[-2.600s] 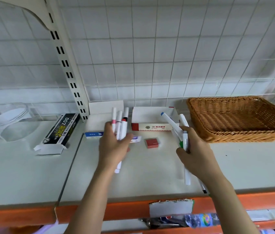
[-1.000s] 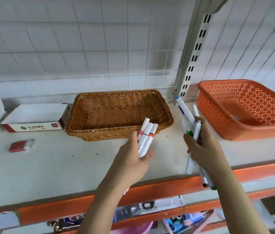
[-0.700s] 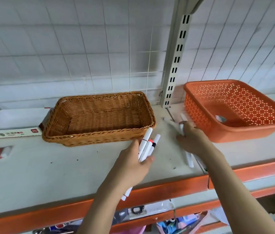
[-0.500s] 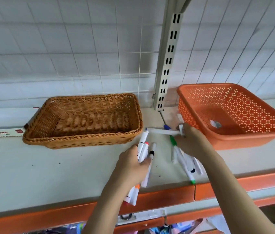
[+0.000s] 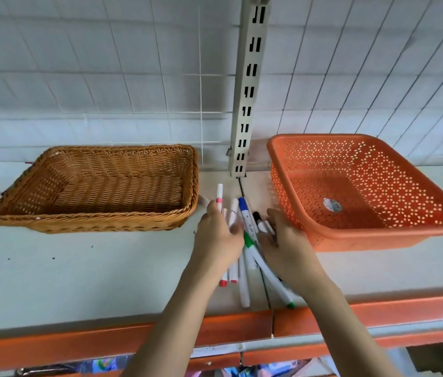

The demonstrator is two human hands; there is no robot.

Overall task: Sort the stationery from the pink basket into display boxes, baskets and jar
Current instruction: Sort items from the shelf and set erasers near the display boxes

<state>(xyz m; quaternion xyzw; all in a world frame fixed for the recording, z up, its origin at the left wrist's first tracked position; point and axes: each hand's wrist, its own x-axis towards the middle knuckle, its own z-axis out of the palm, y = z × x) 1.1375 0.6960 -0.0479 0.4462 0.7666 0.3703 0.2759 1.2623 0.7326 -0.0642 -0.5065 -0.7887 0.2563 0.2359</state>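
Several white markers [image 5: 244, 278] with coloured caps lie in a bundle on the white shelf [image 5: 78, 273], between a wicker basket [image 5: 97, 216] and an orange plastic basket [image 5: 364, 235]. My left hand [image 5: 219, 235] holds a few of them; a pink-banded marker [image 5: 219, 195] sticks up past its fingers. My right hand [image 5: 287, 240] lies over the right side of the bundle with fingers curled on the markers. A blue-capped marker [image 5: 244, 210] shows between my hands. Both baskets hold no stationery.
A slotted metal upright [image 5: 247, 104] rises from the shelf behind the markers, against a white wire grid. The shelf's front edge is orange [image 5: 106, 346]. A sticker [image 5: 332, 205] sits on the orange basket's floor. Items show on the lower shelf.
Both hands have come down to the shelf and drawn together. The markers, spread apart half a second ago, now lie gathered into one bundle between my hands.
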